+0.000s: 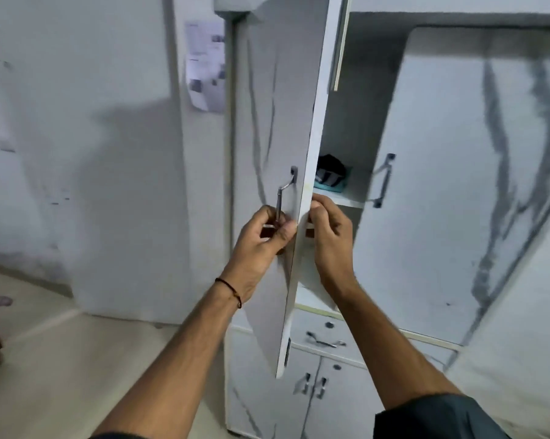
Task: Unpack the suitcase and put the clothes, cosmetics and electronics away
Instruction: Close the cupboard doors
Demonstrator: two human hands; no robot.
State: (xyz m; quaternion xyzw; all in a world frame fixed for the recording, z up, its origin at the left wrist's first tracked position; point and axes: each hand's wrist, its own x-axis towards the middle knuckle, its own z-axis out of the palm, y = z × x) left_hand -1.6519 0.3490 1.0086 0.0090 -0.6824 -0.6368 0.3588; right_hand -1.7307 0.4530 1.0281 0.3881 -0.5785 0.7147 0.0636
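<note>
Wardrobe door ajar, pale floor | left hand clamps handle | right hand curled behind (grip unclear)

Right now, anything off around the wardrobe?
Nothing broken. The paper sheet left of the open door curls loose at its lower corner, and dark clothes lie bunched on the shelf. The left hand grips the handle.

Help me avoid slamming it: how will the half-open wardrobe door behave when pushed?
Probably stiff and light: the wardrobe door is a thin flat panel. It likely swings freely, not slides; the left hand grips its handle, the right hand meets its edge.
</note>
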